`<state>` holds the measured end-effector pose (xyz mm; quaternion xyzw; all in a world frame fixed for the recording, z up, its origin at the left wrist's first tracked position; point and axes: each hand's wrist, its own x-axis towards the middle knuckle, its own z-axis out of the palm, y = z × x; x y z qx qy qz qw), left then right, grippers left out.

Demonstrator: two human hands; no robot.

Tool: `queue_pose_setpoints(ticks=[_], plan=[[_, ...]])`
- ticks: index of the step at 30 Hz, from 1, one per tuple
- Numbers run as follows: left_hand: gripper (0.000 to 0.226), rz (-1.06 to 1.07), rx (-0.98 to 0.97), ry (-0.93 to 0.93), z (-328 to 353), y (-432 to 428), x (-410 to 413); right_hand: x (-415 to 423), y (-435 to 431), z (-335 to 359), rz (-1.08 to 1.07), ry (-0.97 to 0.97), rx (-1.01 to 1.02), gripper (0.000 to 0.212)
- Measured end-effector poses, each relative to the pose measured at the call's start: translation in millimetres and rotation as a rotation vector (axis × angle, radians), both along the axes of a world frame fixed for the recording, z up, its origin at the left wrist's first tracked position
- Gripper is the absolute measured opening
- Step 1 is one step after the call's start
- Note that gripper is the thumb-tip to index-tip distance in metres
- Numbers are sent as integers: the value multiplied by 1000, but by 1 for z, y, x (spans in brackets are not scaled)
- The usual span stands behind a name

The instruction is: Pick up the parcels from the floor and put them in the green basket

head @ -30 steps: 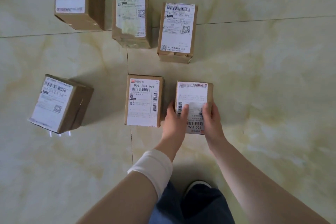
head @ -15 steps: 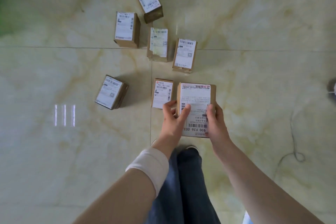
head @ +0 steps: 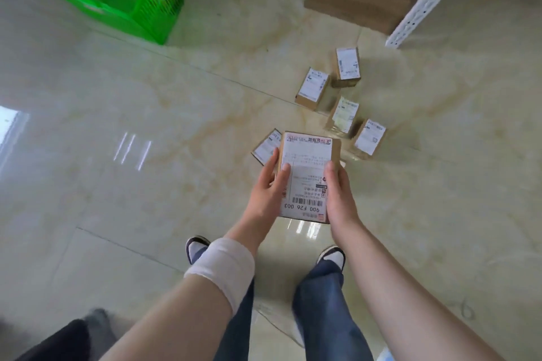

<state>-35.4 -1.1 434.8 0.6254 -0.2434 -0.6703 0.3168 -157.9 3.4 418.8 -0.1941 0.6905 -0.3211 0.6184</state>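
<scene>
Green basket (head: 158,12) blurring, getting cut off top left. One floor parcel (head: 265,148) hiding partly behind held parcel (head: 308,176). Left hand (head: 268,187) and right hand (head: 340,193) gripping held parcel by its sides, above the floor (head: 146,97), well apart from basket.

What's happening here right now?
A person stands holding one parcel between both hands, the left hand and right hand gripping its sides. Several more parcels lie on the floor just ahead. The green basket sits farther off to the left, and the held parcel is not in it yet.
</scene>
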Motion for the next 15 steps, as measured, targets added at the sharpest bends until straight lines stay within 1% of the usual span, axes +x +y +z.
queue_pose_setpoints(ticks=[3,8,11,15], plan=[[51,80,11,5,1,-5,81,83,-11,-1,65,-6,3,54],[50,151,17,-19,1,-20,208,211,-33,1,144,-31,-12,49],[51,186,27,-46,5,-38,263,267,-56,4,164,-44,-5,51],[50,212,29,-53,16,-76,312,316,-99,12,203,-29,-25,50]])
